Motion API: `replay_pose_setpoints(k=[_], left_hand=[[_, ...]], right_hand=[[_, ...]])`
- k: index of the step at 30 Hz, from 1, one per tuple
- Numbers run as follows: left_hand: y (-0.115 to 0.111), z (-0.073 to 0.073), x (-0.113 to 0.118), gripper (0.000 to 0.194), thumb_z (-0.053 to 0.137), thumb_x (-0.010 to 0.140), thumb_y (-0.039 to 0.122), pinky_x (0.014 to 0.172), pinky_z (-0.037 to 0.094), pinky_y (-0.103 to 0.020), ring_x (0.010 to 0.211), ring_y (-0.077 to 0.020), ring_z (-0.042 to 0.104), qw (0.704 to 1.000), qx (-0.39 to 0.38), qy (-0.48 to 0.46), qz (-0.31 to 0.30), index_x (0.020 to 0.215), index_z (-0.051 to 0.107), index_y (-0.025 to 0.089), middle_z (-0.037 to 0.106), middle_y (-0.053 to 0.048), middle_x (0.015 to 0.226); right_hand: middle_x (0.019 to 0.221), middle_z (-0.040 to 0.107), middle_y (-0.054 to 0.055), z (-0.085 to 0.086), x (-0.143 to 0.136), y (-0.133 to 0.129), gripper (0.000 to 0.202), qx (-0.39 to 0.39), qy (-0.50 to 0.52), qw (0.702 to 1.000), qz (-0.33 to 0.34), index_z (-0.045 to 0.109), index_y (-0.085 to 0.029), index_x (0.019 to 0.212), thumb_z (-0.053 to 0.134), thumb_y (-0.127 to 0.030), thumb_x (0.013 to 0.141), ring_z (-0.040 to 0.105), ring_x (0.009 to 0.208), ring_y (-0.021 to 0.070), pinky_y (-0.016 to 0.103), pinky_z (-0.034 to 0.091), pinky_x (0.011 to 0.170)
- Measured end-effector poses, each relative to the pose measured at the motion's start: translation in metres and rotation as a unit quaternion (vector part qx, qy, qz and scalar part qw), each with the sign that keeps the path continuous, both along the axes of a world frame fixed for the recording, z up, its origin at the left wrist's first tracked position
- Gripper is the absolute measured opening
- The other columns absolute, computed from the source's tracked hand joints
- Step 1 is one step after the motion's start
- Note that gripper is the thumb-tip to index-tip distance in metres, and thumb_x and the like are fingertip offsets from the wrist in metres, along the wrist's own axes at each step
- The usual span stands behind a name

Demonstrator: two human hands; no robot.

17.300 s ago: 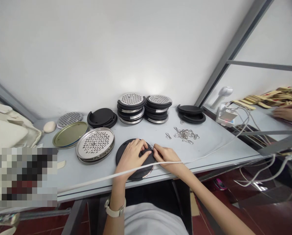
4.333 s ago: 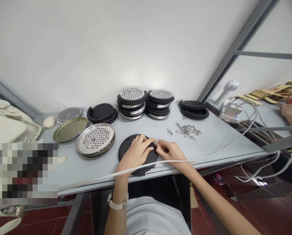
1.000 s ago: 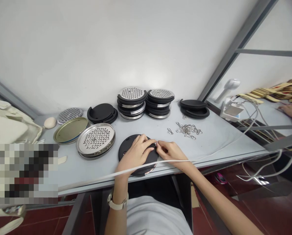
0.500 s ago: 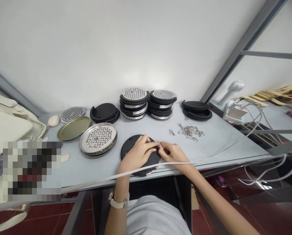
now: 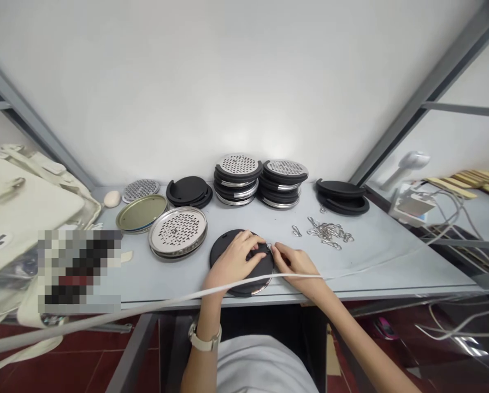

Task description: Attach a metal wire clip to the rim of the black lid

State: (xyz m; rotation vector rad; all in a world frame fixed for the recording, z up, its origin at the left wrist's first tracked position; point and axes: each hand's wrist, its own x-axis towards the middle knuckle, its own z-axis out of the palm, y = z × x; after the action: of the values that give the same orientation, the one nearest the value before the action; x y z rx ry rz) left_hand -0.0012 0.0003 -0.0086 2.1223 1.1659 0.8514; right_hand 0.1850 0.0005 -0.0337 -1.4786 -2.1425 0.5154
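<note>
A round black disc (image 5: 219, 248) with a thin coppery edge lies in front of me near the table's front edge. My left hand (image 5: 239, 259) rests on top of it, fingers stretched out and thumb apart, pressing near its right rim. At that rim my right hand (image 5: 295, 265) is closed in a pinch on a small wire clip (image 5: 269, 245), whose looped end shows between the two hands. To the right lies a pile of similar wire clips (image 5: 330, 232), with a single clip (image 5: 296, 231) apart from it.
Two stacks of black rings with perforated metal discs (image 5: 239, 164) stand at the back. Left are a perforated metal plate (image 5: 178, 229), an olive lid (image 5: 141, 213) and black discs (image 5: 189, 191). More black rings (image 5: 342, 199) sit back right. A white cable (image 5: 166, 302) crosses before my wrists.
The view has shifted, showing more of the bag at left. My right fingertips have drawn slightly away from the left fingers, and a wire loop now shows between them.
</note>
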Motion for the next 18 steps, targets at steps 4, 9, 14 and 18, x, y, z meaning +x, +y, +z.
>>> replay_pose_setpoints(k=[4,9,14,18], left_hand=[[0.0007,-0.0007,-0.0011,0.023,0.054,0.087,0.024,0.090,0.043,-0.033,0.095,-0.0165,0.053,1.000,-0.001,0.001,-0.009,0.109,0.059,0.024,0.054,-0.003,0.100],[-0.0014,0.0017,-0.0010,0.026,0.051,0.089,0.025,0.092,0.042,-0.035,0.098,-0.0178,0.052,1.000,0.013,0.020,-0.006,0.113,0.058,0.025,0.054,-0.004,0.102],[-0.0006,0.0017,-0.0016,0.028,0.050,0.090,0.025,0.093,0.042,-0.035,0.102,-0.0186,0.051,0.999,0.021,0.025,-0.016,0.116,0.058,0.026,0.054,-0.005,0.102],[0.0010,0.0000,-0.0017,0.029,0.049,0.090,0.025,0.093,0.041,-0.034,0.100,-0.0178,0.052,0.999,0.029,0.026,-0.024,0.117,0.059,0.026,0.054,-0.004,0.101]], right_hand=[[0.059,0.057,0.001,-0.0005,0.0012,0.0009,0.036,0.002,-0.030,0.999,0.010,0.052,-0.021,0.074,0.028,-0.036,0.096,0.051,0.050,0.0137,0.024,0.030,0.053],[0.066,0.064,0.003,-0.0019,0.0015,0.0020,0.036,0.014,-0.051,0.998,0.015,0.056,-0.021,0.081,0.027,-0.035,0.097,0.058,0.057,0.0160,0.024,0.031,0.055],[0.069,0.066,0.004,-0.0008,0.0007,0.0029,0.038,0.013,-0.059,0.998,0.008,0.058,-0.020,0.084,0.026,-0.035,0.098,0.060,0.059,0.0164,0.024,0.032,0.057],[0.071,0.067,0.004,-0.0013,0.0013,0.0036,0.038,0.017,-0.052,0.998,0.016,0.059,-0.020,0.086,0.025,-0.035,0.098,0.060,0.060,0.0157,0.024,0.032,0.057]])
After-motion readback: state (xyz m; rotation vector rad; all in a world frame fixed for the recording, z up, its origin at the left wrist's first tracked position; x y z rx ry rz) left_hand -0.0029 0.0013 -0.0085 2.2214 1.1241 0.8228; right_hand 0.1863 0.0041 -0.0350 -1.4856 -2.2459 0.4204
